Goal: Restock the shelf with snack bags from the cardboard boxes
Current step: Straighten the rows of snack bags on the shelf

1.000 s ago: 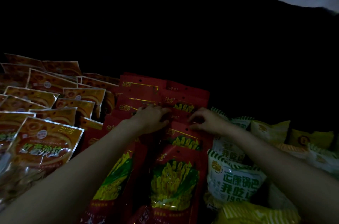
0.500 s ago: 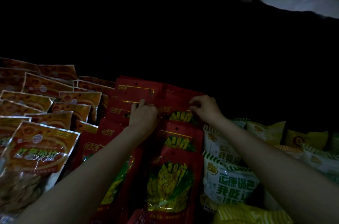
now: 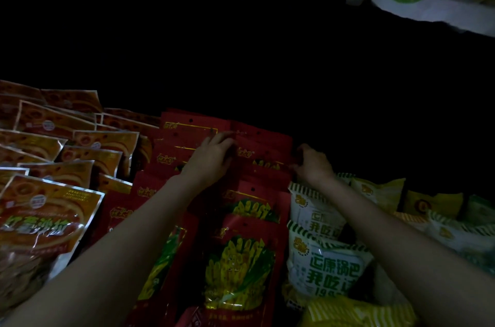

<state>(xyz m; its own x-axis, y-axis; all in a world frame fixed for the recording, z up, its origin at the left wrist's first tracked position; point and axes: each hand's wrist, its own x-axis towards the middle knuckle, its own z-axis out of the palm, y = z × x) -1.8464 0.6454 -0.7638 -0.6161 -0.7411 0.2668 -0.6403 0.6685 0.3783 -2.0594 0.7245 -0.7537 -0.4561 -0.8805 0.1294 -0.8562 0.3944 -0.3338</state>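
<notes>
I look down on a dark shelf packed with overlapping snack bags. Orange-brown bags (image 3: 45, 222) fill the left, red bags (image 3: 238, 267) run up the middle in two rows, white and green bags (image 3: 324, 267) lie on the right. My left hand (image 3: 211, 160) rests flat on the rear red bags, fingers (image 3: 222, 136) stretched and slightly spread, reaching their top edges. My right hand (image 3: 310, 166) grips the right edge of a rear red bag, fingers curled round it. Another pale bag (image 3: 428, 5) hangs at upper right.
</notes>
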